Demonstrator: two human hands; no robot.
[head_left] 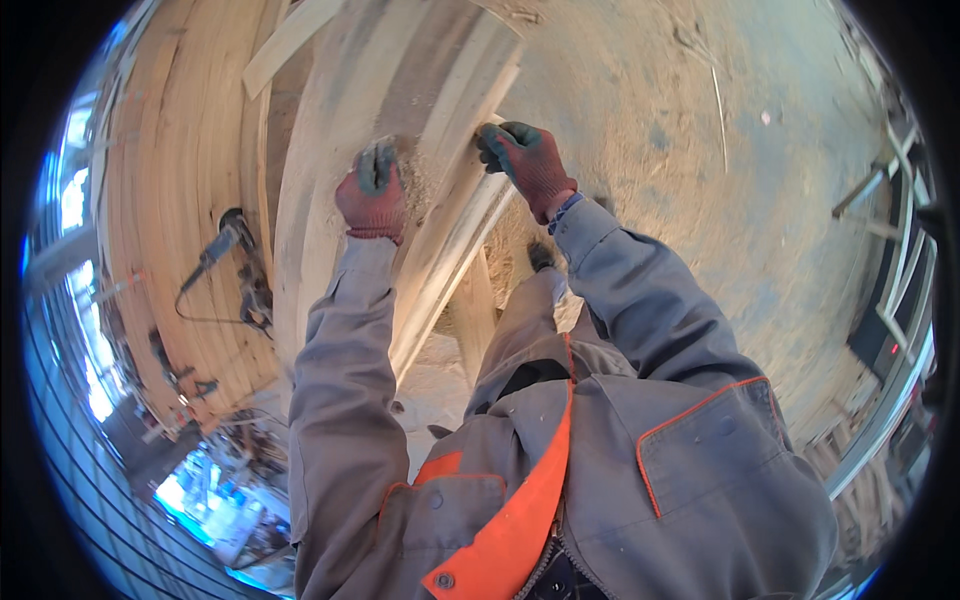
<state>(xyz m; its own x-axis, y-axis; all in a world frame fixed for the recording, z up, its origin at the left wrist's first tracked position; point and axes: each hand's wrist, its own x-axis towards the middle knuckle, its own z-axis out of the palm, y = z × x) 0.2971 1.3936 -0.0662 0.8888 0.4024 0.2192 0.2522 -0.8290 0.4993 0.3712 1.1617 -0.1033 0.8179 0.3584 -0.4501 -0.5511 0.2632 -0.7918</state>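
The wooden panel (400, 60) runs from the top centre of the frame down to its middle left; its far end is cut off or lost at the upper rim, and the left sleeve (345, 335) covers part of its near end. Over it, the left hand (373, 190) has its fingers drawn in together; how tightly, and whether anything is between them, I cannot tell. The right hand (527, 160), just right of centre at the top, is curled beside the panel's right edge; its fingertips are partly hidden, so its hold cannot be made out either. Sawdust (425, 180) lies between the hands, blurring the panel's strips there.

Counted: two gloved hands, one panel, one loose board (290, 45) at the upper left, and one corded power tool (222, 242) on the planked tabletop (160, 190) at the left. A dark object (256, 300) just below that tool is too unclear to name. One boot (541, 257) shows near the centre, mostly hidden by the trouser leg (525, 320).
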